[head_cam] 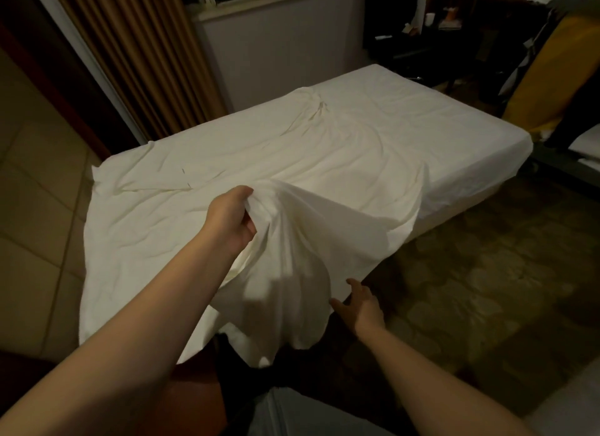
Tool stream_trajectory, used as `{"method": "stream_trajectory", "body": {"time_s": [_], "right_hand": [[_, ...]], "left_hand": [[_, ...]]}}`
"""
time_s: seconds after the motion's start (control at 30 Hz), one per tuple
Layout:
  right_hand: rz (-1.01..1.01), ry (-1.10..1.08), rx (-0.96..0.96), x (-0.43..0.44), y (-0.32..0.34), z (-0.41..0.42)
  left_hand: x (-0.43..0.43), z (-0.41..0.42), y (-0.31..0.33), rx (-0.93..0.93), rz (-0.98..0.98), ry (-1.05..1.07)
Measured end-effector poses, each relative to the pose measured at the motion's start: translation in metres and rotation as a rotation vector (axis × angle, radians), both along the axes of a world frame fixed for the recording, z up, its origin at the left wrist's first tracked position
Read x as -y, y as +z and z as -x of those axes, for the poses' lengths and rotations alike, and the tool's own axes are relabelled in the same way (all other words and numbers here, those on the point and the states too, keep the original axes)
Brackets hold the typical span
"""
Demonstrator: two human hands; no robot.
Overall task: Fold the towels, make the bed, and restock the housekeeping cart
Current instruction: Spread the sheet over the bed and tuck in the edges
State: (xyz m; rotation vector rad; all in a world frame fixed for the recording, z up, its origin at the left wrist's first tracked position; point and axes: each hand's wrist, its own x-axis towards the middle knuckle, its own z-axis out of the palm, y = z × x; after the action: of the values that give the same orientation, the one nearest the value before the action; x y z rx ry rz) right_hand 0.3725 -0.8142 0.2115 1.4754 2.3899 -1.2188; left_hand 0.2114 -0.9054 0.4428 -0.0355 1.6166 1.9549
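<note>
Surrounding the bed (454, 150) are a ribbed curtain (136, 55) at ten o'clock, a dark desk (431, 39) with small items at one o'clock, and a yellow cart bag (548, 78) at two o'clock, standing just beside the far corner. A white sheet (227, 162) is lying rumpled over the mattress, its long axis running from eight o'clock toward two o'clock, the near edge hanging off the bed. The left hand (232, 219) is bunching a fold in a clenched grip; the right hand (360, 304) is hovering spread and released beside the hanging edge.
</note>
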Motion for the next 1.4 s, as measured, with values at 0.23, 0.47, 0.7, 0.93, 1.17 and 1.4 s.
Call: {"method": "stream_trajectory", "body": {"time_s": [0.23,0.47,0.7,0.93,1.17,1.4], "right_hand": [[0.181,0.053,-0.052,-0.009,0.000,0.016],[0.188,-0.004,0.028,0.004,-0.016,0.007],[-0.100,-0.411,-0.049,-0.026,-0.001,-0.040],[-0.224,-0.480,0.000,-0.056,0.008,-0.078],[-0.063,-0.639,-0.160,-0.080,0.031,-0.095],[0.146,-1.000,-0.713,-0.106,0.096,-0.088]], "left_hand": [[-0.004,0.009,0.014,0.044,-0.130,-0.023],[0.003,0.026,0.026,0.074,-0.254,0.009],[0.023,0.063,0.008,0.131,-0.318,0.129],[0.036,0.100,-0.027,0.151,-0.174,0.237],[0.046,0.089,-0.048,0.140,-0.074,0.234],[0.060,0.078,-0.071,0.106,0.046,0.295]]}}
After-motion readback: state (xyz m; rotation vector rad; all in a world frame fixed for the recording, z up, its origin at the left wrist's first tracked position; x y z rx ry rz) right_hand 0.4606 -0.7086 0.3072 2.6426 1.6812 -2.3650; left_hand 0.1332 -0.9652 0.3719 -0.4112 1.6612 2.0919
